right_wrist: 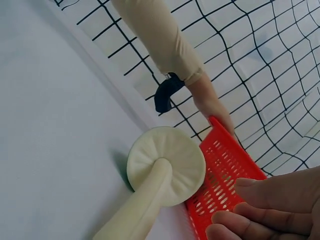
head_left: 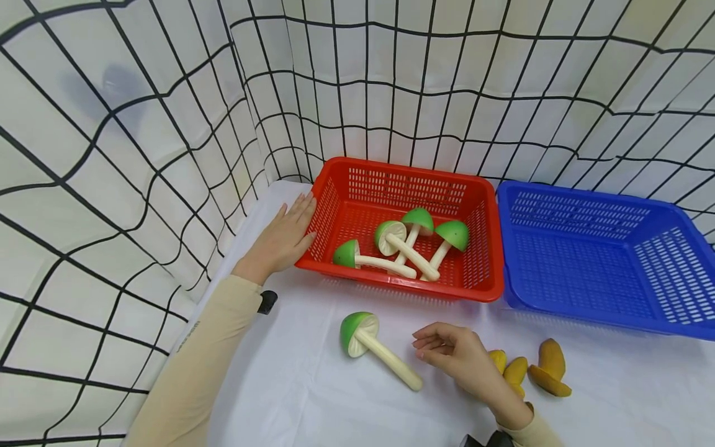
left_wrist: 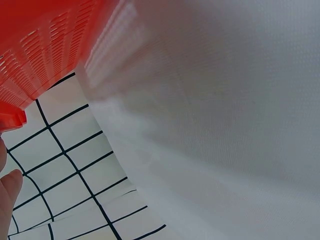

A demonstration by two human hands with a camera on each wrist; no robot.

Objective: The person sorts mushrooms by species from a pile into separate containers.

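My left hand point(head_left: 285, 234) rests on the left rim of a red plastic basket point(head_left: 491, 273), fingers straight. Inside that basket lie several toy mushrooms with green caps and pale stems, one mushroom point(head_left: 347, 254) near the front left corner. On the white cloth in front lies another green-capped mushroom point(head_left: 385, 357), its stem pointing to the lower right. Just right of this stem hovers my right hand point(head_left: 460, 357), fingers loosely bent and holding nothing. In the right wrist view the same mushroom point(right_wrist: 167, 165) shows its cap's underside, apart from the fingers point(right_wrist: 280, 192).
A blue plastic basket point(head_left: 581, 267) stands right of the red one. Yellow-brown toy mushrooms point(head_left: 550, 369) lie by my right wrist, partly hidden behind it. A black wire grid point(head_left: 391, 81) lined with white sheeting rises behind and along the left.
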